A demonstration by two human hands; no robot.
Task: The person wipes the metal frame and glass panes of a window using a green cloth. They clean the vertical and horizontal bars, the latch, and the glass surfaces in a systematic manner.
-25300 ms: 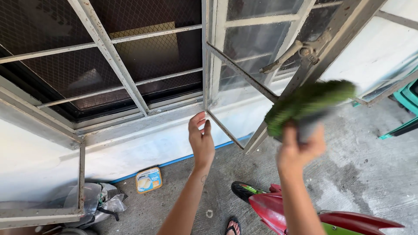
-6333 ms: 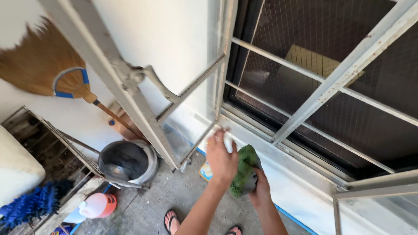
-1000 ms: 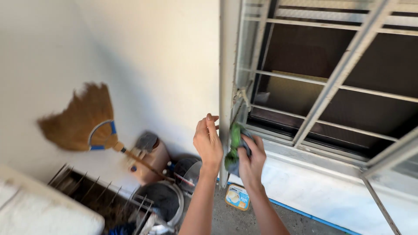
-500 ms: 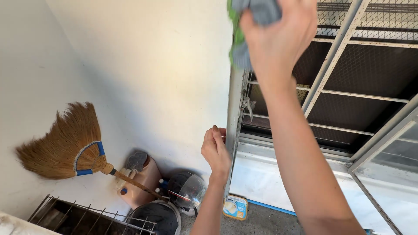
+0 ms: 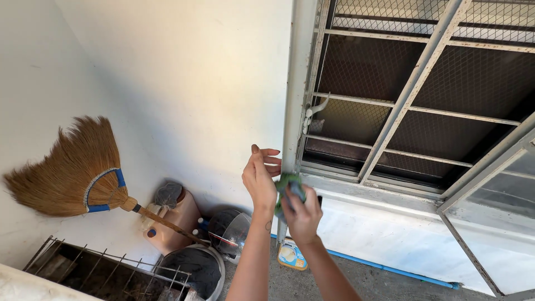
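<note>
My right hand (image 5: 304, 213) grips a green and grey cloth (image 5: 287, 185) and presses it against the lower part of the white window frame upright (image 5: 293, 95). My left hand (image 5: 259, 176) hovers just left of the cloth, fingers loosely curled and apart, holding nothing. The window (image 5: 423, 100) has white bars and dark mesh behind them. A metal latch (image 5: 312, 111) sits on the frame above my hands.
A straw broom (image 5: 78, 170) leans on the white wall at left. Below it stand a brown jug (image 5: 173, 217), clear plastic containers (image 5: 231, 228), a round basin (image 5: 192, 267) and a wire rack (image 5: 83, 267). A small blue and yellow packet (image 5: 291, 255) lies on the concrete floor.
My right hand with the cloth has come down from high on the frame to its lower part, beside my left hand. The view has shifted slightly.
</note>
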